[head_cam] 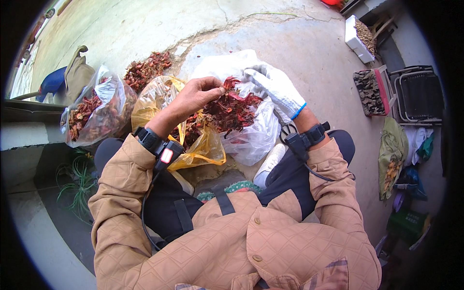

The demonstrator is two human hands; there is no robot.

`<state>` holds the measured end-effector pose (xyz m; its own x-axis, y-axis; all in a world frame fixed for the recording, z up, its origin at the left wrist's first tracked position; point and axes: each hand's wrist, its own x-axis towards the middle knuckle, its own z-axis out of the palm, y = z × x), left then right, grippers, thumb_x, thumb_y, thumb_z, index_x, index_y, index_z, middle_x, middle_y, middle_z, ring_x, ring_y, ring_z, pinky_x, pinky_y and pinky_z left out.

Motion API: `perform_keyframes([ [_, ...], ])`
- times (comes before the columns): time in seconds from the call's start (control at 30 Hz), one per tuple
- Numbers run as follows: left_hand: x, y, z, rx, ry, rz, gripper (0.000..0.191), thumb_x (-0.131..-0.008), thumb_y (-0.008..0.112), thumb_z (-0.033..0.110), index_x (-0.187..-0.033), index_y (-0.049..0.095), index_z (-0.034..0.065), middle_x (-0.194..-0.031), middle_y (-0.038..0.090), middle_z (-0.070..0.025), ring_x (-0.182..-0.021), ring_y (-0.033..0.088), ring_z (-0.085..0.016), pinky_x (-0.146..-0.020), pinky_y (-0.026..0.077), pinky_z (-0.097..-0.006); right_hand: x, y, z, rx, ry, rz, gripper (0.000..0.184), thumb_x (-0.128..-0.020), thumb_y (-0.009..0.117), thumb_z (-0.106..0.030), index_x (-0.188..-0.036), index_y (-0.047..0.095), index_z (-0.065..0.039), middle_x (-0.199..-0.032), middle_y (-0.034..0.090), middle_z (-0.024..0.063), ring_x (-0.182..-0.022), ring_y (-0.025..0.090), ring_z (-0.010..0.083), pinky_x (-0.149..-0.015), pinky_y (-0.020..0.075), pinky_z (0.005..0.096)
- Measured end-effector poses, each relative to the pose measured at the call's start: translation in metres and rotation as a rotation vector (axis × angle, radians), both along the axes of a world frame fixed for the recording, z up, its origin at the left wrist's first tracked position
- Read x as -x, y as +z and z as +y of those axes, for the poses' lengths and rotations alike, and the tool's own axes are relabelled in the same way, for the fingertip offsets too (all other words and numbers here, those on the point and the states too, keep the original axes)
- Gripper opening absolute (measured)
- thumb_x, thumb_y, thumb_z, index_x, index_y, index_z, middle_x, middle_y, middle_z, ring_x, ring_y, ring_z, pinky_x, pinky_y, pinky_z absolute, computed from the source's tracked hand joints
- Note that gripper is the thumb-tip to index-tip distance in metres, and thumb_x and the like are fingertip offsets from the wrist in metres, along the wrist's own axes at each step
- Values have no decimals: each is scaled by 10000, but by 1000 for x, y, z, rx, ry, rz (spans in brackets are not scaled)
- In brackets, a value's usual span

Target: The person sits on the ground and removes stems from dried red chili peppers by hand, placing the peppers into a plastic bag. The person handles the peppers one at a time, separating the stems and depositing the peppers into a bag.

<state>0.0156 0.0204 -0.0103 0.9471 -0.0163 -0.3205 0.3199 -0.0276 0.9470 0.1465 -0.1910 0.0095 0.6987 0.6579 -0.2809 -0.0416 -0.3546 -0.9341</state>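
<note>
My bare left hand (203, 93) pinches a dried red piece (231, 83), seemingly a pepper or flower calyx, between thumb and fingertips. Close beside it on the right is my right hand (274, 86) in a white knit glove with a blue cuff, fingers curled; whether they grip anything is hidden. Dark-handled scissors (287, 129) show below the gloved wrist. Beneath both hands, a heap of dried red pieces (232, 114) lies on a clear plastic bag (259, 139). A yellow translucent bag (203, 150), open and holding more pieces, sits under my left forearm.
Left of these stand a filled clear bag (108, 116) and a loose red pile (148, 70) on the concrete floor (311, 54). Rightward are a white foam box (357, 40), a camouflage-covered stool (368, 92), a folding chair (418, 94) and a green sack (391, 156). Green strands (78, 177) lie lower left.
</note>
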Motion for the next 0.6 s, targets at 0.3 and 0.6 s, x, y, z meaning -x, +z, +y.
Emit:
perform_keyframes([
  [0.3, -4, 0, -7, -65, -45, 29, 183, -942, 658, 189, -981, 686, 13, -807, 626, 24, -732, 548, -49, -643, 438, -219, 8, -1, 8, -28, 391, -711, 357, -875, 720, -350, -1131, 710, -102, -1043, 708, 100, -938, 664, 241, -849, 515, 355],
  [0.6, -2, -9, -10, -87, -104, 37, 191, -898, 671, 172, -968, 687, -5, -812, 624, 9, -744, 548, -64, -669, 448, -226, 16, -27, 11, 88, 402, -681, 159, -921, 641, -155, -1041, 675, -57, -919, 694, 78, -841, 649, 191, -771, 513, 327],
])
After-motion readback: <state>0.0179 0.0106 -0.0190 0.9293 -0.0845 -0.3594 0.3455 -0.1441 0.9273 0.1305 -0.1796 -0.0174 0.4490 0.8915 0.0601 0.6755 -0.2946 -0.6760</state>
